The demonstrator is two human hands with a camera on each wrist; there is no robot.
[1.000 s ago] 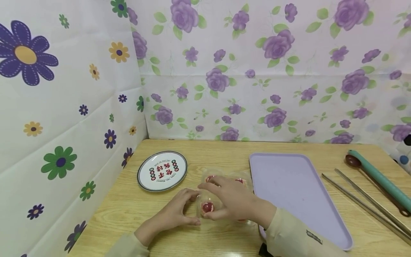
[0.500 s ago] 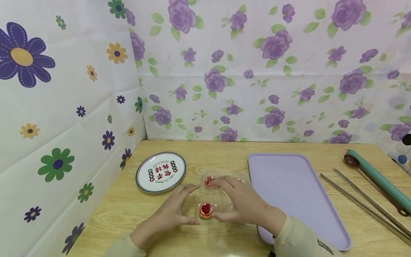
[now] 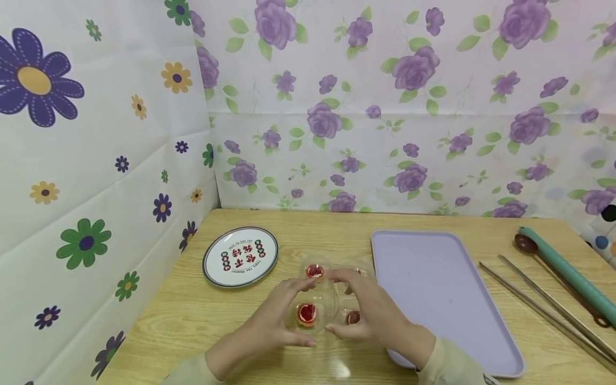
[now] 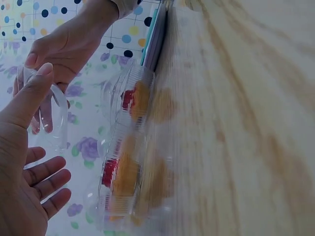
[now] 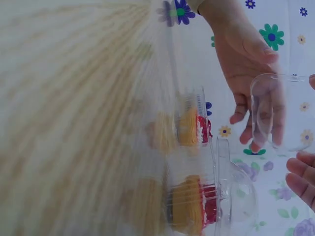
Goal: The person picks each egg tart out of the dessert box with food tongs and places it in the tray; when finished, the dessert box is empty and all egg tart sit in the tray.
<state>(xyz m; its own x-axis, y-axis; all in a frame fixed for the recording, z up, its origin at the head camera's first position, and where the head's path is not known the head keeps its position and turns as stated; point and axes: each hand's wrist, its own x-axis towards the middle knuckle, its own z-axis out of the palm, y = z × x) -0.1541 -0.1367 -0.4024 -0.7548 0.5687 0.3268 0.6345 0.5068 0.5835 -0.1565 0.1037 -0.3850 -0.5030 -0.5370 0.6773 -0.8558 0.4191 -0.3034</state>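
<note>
Several small cakes with red tops, one near the front (image 3: 306, 314) and one behind it (image 3: 315, 271), sit in a clear plastic pack on the table. In the wrist views their yellow sides show through the pack wall (image 4: 123, 177). My right hand (image 3: 377, 313) pinches a clear plastic lid (image 5: 290, 103) by its edge, raised over the pack. Whether the lid is still joined to the pack cannot be told. My left hand (image 3: 262, 326) hovers at the pack's left side, fingers spread and its thumb close to the lid.
A white plate with red lettering (image 3: 216, 267) lies at the back left. To the right is a lilac tray (image 3: 423, 289), then metal tongs (image 3: 544, 305), a brown spoon (image 3: 526, 243) and a teal-handled utensil (image 3: 568, 270). Patterned cloth walls stand behind and left.
The lid has come up off the front left cake, which now shows plainly. My left hand has moved right toward the lid, and my right hand has shifted slightly right, uncovering another cake.
</note>
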